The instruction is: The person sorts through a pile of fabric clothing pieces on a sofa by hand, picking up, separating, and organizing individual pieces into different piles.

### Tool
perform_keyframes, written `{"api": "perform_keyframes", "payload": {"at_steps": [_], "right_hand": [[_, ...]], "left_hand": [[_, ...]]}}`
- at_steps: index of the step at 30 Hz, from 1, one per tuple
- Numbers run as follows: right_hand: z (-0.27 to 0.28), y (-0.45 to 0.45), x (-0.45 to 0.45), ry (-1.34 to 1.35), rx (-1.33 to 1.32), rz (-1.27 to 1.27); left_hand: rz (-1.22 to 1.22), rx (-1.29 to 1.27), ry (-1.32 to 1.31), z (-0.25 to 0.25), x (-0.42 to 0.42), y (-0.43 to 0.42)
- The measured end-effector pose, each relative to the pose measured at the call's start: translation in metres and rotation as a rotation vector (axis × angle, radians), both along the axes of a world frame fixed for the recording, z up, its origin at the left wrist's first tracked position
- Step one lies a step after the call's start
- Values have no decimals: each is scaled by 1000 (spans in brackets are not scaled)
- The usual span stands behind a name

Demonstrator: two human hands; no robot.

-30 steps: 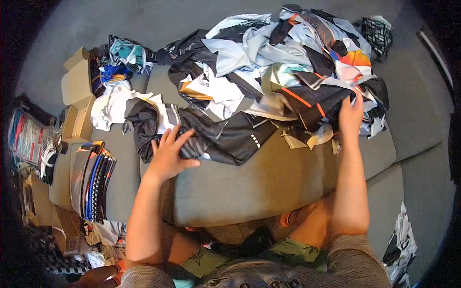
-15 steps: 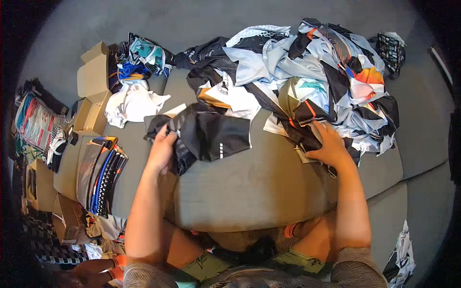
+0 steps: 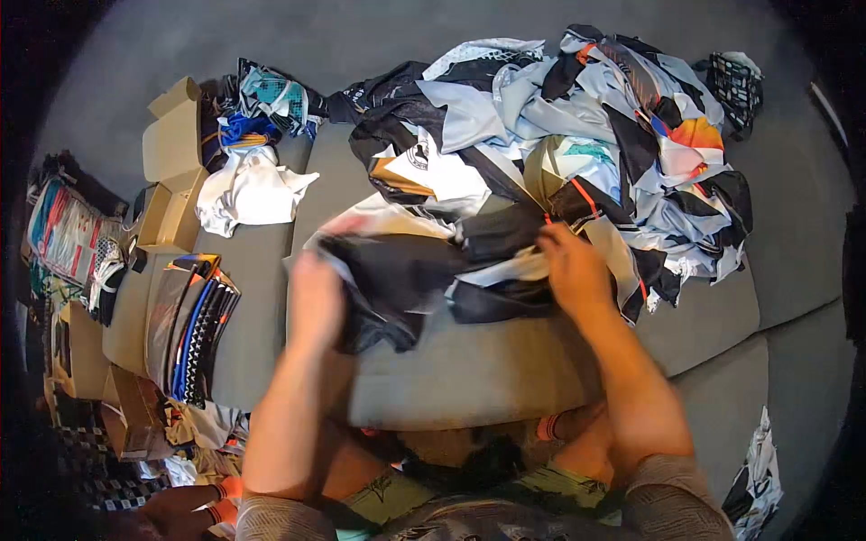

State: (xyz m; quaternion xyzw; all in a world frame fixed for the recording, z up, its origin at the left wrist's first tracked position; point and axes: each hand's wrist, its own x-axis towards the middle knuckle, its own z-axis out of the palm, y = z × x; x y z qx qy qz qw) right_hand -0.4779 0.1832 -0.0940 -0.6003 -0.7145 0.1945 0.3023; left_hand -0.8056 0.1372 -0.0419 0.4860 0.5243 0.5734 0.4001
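A black cloth garment (image 3: 397, 279), blurred by motion, hangs spread above the grey cushion. At its left end my left hand (image 3: 316, 302) is closed on it, though the fingers are smeared. My right hand (image 3: 575, 270) pinches a black-and-white cloth piece (image 3: 505, 298) at the front of the heap. The two pieces meet in the middle; I cannot tell whether they are joined. Behind them lies a large heap of mixed garments (image 3: 532, 108), mostly black, grey and white, with orange and red parts. A pale cloth (image 3: 388, 219) shows just behind the black garment.
An open cardboard box (image 3: 171, 171) stands at the left, beside a white cloth (image 3: 253, 189). Nearer me is a row of folded garments (image 3: 191, 334). Bagged items (image 3: 72, 225) lie at the far left. A white-and-black cloth (image 3: 756, 482) lies at lower right.
My left hand has moved slightly right and nearer me with the black garment. My right hand has moved left from the heap, drawing a black-and-white piece towards the middle.
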Motion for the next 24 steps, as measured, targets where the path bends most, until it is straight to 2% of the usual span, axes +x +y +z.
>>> {"api": "perform_keyframes", "payload": {"at_steps": [1,3,4,6,8,9,11,13,14,16,17,18,19,21,22,24], "right_hand": [[2,3,16,80,90,-77],[18,10,43,95,267,-222],[27,11,53,86,263,-220],[44,13,69,368,320,-279],[24,25,88,324,227,-349],[31,20,84,322,226,-354],[49,6,68,61,-122,-185],[35,-1,68,-229,-235,49],[7,-3,71,-377,-158,165],[18,-17,28,-474,-259,142],[3,-18,20,-298,-224,216],[-13,-18,12,-120,-188,285],[-9,-27,-6,-41,-221,324],[-3,-40,-33,312,-239,502],[6,-42,-43,349,-148,516],[17,-36,-36,379,-56,514]], "left_hand": [[17,-10,-15,-4,-40,12],[329,78,-325,-19,-96,30],[477,-21,-251,0,-102,29],[362,-66,-135,-36,-151,37],[185,-404,-159,-35,-136,37],[181,-407,-159,-39,-121,35],[-151,-324,739,-54,-93,27],[-129,-314,807,-70,-88,37],[-99,-304,878,-79,-85,43],[-37,-278,1020,-86,-80,52],[-41,-271,1019,-85,-78,54],[-49,-238,733,-84,-75,55],[-62,-205,447,-82,-71,58],[-94,-150,-127,-79,-60,62],[-113,-153,-130,-76,-52,62],[-6,36,142,-68,-36,58]]}}
